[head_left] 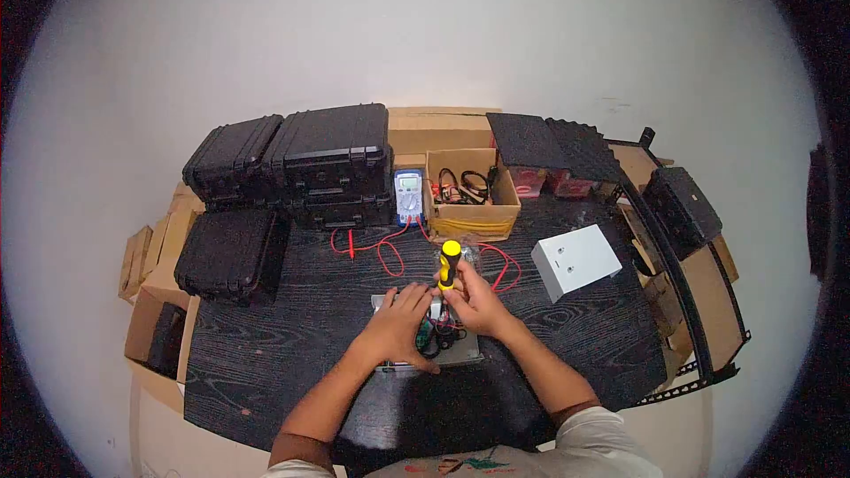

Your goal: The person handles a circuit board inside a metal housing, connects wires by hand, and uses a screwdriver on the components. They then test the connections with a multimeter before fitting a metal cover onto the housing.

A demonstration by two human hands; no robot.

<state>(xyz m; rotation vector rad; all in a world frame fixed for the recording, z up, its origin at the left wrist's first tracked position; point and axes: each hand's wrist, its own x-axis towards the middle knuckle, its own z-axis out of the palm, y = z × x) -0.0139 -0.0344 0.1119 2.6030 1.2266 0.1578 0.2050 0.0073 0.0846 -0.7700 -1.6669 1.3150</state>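
A screwdriver (450, 258) with a yellow-and-black handle stands nearly upright in my right hand (476, 308), its fingers closed around the lower handle. The tip is hidden down among the parts below. Under both hands lies an opened grey metal casing (462, 352) holding a green circuit board (425, 333) and dark wires. My left hand (394, 326) rests across the left side of this casing, with fingers stretched toward its far edge and the thumb near its close edge. A clear plastic bag (467, 254) sits just beyond the screwdriver.
Behind stand a blue-and-white multimeter (409, 196) with red leads (390, 252) and a cardboard box (475, 219) of cables. Black hard cases (326, 146) are stacked at left. A white box (577, 261) lies at right, near a black metal rack (673, 274). Everything surrounds a dark wood-grain table (283, 345).
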